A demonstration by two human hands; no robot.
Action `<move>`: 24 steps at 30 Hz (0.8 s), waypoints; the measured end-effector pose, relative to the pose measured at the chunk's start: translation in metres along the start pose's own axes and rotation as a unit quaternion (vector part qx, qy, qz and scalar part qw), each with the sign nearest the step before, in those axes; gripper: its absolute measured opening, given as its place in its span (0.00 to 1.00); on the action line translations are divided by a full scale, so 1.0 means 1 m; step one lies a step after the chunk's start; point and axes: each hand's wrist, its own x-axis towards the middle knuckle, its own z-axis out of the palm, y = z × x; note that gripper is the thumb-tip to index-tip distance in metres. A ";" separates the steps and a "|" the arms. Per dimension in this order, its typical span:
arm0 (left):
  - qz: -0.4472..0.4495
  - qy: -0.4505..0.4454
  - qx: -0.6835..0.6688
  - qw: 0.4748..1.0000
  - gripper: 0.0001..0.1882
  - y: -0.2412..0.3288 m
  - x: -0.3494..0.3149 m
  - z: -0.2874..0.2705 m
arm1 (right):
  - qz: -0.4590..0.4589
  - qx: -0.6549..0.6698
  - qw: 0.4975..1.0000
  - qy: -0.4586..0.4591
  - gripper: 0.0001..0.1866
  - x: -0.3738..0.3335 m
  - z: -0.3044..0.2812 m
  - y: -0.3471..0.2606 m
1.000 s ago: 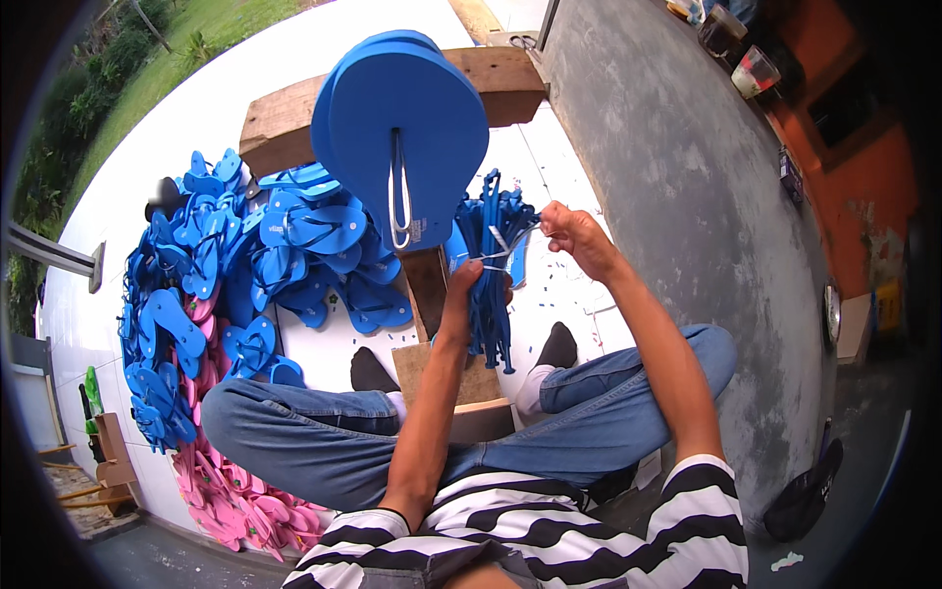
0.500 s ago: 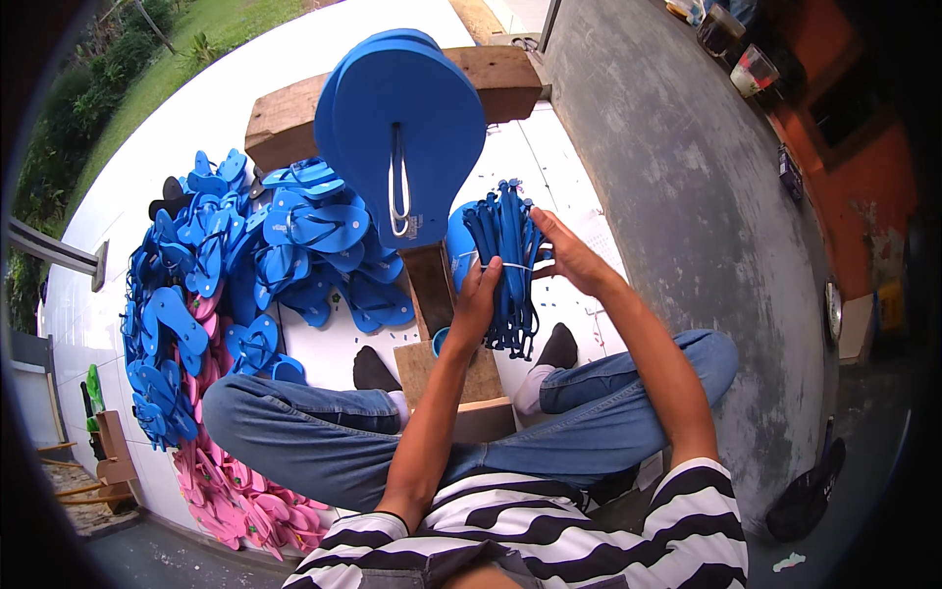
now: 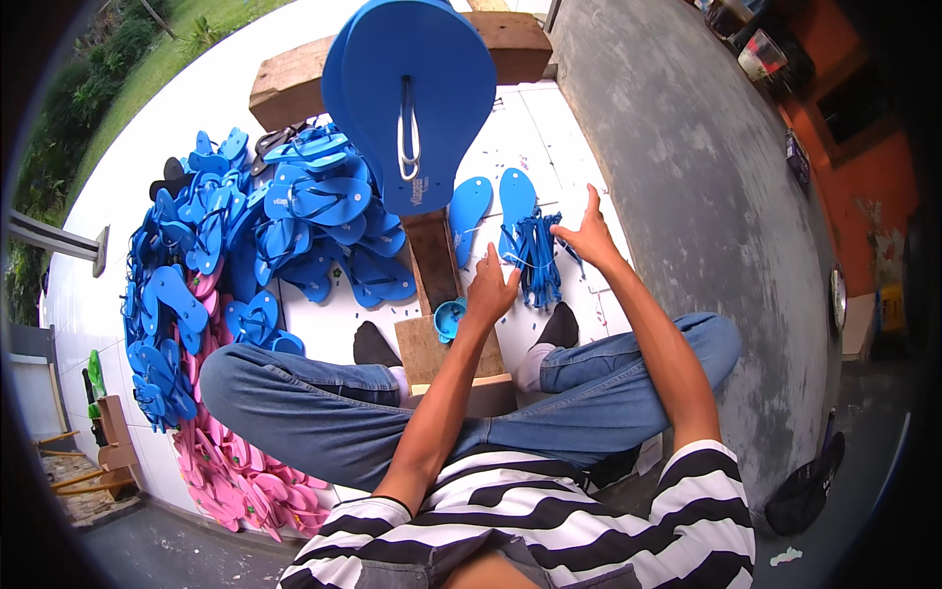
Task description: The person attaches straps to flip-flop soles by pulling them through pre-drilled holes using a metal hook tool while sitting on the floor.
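Observation:
A bundle of blue flip-flop straps (image 3: 539,263), bound with a thin white tie, rests on the white tiled floor over the lower end of one blue sole (image 3: 517,194). Another loose blue sole (image 3: 471,208) lies to its left. My left hand (image 3: 494,283) is beside the bundle with thumb and fingers apart, holding nothing. On the other side, my right hand (image 3: 591,236) is open, its thumb close to the straps; I cannot tell if it touches them. Higher up, blue soles (image 3: 407,59) are stacked at the wooden stand, with a metal loop (image 3: 408,133) protruding from the front one.
Heaped blue flip-flops (image 3: 211,236) cover the floor at left, with pink ones (image 3: 245,481) nearer me. A wooden beam (image 3: 289,83) crosses behind the soles. A small teal cup (image 3: 448,320) is at the post's foot. The grey wall (image 3: 677,196) bounds the right.
The strap bundle was between my hands and is now down on the floor, let go. My hands have moved apart. The stacked soles sit higher in view.

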 end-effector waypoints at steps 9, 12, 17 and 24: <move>-0.028 -0.013 0.074 0.997 0.24 0.031 0.000 -0.049 | 0.127 -0.211 0.965 -0.087 0.32 0.010 0.048 0.097; -0.013 -0.012 0.084 0.996 0.22 0.037 -0.003 -0.056 | 0.190 -0.242 0.938 -0.157 0.39 0.003 0.065 0.131; 0.029 -0.010 0.090 0.995 0.20 0.043 -0.006 -0.061 | 0.277 -0.036 0.947 -0.159 0.46 0.002 0.064 0.162; 0.085 -0.042 0.060 0.994 0.19 0.043 -0.010 -0.048 | 0.381 0.070 0.919 -0.067 0.26 0.012 0.061 0.233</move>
